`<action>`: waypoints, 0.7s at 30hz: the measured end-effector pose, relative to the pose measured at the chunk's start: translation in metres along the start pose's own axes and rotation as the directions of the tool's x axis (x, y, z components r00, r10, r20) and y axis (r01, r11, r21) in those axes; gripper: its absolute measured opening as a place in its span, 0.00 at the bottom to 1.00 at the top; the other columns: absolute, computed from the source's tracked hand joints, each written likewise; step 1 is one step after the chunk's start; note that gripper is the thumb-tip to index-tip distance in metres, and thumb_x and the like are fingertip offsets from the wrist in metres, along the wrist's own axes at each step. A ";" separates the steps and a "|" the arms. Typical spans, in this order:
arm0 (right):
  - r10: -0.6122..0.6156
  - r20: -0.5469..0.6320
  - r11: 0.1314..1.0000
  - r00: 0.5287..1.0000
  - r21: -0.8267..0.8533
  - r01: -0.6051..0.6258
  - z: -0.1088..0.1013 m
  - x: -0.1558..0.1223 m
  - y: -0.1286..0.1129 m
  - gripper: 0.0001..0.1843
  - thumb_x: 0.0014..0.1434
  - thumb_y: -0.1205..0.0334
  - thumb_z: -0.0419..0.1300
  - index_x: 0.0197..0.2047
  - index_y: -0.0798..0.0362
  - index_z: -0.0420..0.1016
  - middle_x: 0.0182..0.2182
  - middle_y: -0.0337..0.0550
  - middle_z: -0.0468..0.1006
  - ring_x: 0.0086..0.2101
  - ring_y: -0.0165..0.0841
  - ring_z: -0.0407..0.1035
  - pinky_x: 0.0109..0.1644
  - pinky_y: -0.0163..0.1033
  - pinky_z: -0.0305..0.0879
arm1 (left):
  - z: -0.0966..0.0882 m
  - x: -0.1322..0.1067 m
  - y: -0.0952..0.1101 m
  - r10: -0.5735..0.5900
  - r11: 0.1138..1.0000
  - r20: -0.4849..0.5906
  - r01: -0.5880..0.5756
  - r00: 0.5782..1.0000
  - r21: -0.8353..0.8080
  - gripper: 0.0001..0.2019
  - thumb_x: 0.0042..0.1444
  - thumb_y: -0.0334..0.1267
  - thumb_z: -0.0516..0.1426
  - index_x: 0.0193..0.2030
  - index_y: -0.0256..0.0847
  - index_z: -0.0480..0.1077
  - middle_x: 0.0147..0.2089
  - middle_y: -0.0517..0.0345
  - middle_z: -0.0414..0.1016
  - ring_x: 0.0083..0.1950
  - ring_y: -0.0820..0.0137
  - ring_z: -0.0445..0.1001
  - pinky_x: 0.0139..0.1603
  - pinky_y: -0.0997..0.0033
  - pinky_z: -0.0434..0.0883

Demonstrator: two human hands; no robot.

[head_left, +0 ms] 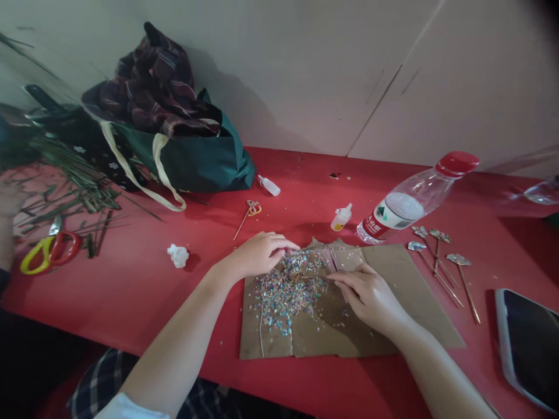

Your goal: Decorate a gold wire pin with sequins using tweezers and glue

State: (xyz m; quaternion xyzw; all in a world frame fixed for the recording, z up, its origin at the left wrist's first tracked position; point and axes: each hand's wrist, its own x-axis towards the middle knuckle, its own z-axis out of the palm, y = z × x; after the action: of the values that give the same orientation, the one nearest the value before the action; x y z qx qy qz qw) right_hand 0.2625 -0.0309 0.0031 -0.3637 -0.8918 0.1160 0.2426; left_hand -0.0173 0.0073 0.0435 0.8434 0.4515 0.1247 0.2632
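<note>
A heap of small glittering, many-coloured flakes [283, 297] is spread over the left part of a flat brown cardboard sheet [371, 331]. My left hand [262, 254] reaches over the heap's upper left edge, fingers stretched to the right and touching or just above the flakes. From the right, my right hand [364, 293] comes in low over the cardboard, thumb and forefinger pinched at the heap's right edge. What they hold is too small to make out; a golden-brown patch shows among the flakes before the fingertips.
Right of the cardboard lie several stick hairpins [437, 265], a phone [528, 349] and a water bottle [402, 203]. Small glue bottles [341, 217], another hairpin [247, 218] and crumpled tissue [178, 255] lie around. Scissors [50, 247], green strips and a bag [196, 160] are left; another person's hand [11, 201] shows there.
</note>
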 end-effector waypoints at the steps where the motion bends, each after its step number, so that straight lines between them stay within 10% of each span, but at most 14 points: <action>1: 0.006 -0.013 1.000 1.000 0.009 -0.006 -0.002 0.001 0.000 0.12 0.64 0.69 0.50 0.45 0.52 0.73 0.33 0.38 0.81 0.30 0.29 0.72 0.38 0.39 0.60 | -0.002 0.000 0.001 -0.032 0.999 -0.044 0.031 0.998 -0.027 0.17 0.64 0.35 0.45 0.55 0.49 0.68 0.50 0.61 0.75 0.51 0.70 0.68 0.57 0.65 0.58; 9: -0.014 -0.141 0.999 0.990 0.049 0.021 -0.006 0.000 -0.003 0.13 0.63 0.70 0.51 0.46 0.52 0.73 0.35 0.42 0.81 0.30 0.29 0.71 0.40 0.41 0.58 | 0.002 0.001 0.013 -0.214 0.843 0.057 0.214 0.975 -0.493 0.21 0.64 0.50 0.45 0.54 0.44 0.69 0.49 0.53 0.75 0.43 0.71 0.71 0.45 0.72 0.67; 21: -0.027 -0.140 0.999 0.990 0.026 0.031 -0.005 0.001 -0.003 0.13 0.62 0.71 0.52 0.47 0.52 0.71 0.35 0.41 0.81 0.32 0.29 0.73 0.40 0.40 0.58 | 0.012 0.003 0.020 -0.265 0.650 0.273 0.380 0.925 -0.657 0.18 0.56 0.51 0.56 0.43 0.38 0.72 0.31 0.57 0.73 0.28 0.74 0.74 0.22 0.76 0.62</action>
State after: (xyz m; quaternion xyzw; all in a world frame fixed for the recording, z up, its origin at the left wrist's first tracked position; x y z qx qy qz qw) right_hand 0.2632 -0.0322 0.0091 -0.3545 -0.8761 0.0993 0.3113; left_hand 0.0037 -0.0033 0.0441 0.5929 0.4916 0.1723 0.6141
